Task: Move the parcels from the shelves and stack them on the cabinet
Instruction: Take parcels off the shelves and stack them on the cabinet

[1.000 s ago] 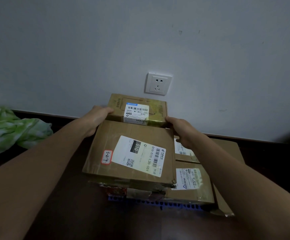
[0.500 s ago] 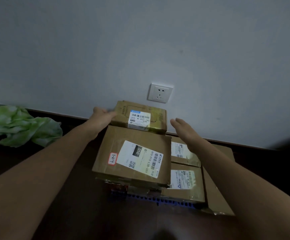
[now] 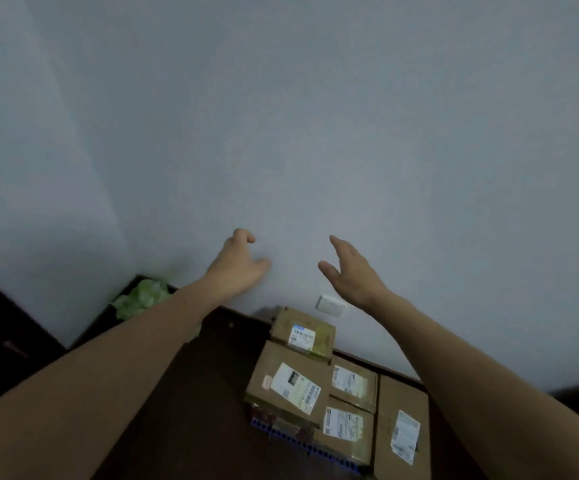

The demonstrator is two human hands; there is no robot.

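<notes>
Cardboard parcels [image 3: 290,389] — blurred, one cropped — lay on the cabinet [image 3: 194,393] below the left hand [image 3: 238,266] and right hand [image 3: 352,273], both slack, empty.

**Desk:** How many parcels are in shot?

**Photographer:** Five cardboard parcels [image 3: 283,322] [image 3: 264,398] [image 3: 371,379] [image 3: 367,445] [image 3: 393,396], on one dark cabinet [image 3: 194,393].

**Desk:** Labels?

**Photographer:** Five white shipping labels [image 3: 295,388], one to a parcel. There is also one small pink sticker [image 3: 266,381].

**Desk:** And the rest?

**Photographer:** One wall socket [image 3: 331,304]. One crumpled green cloth [image 3: 142,299]. One blue-edged item [image 3: 281,433], too dark to identify. Two bare hands, one left hand [image 3: 238,268] and one right hand [image 3: 354,275], and two forearms.
</notes>
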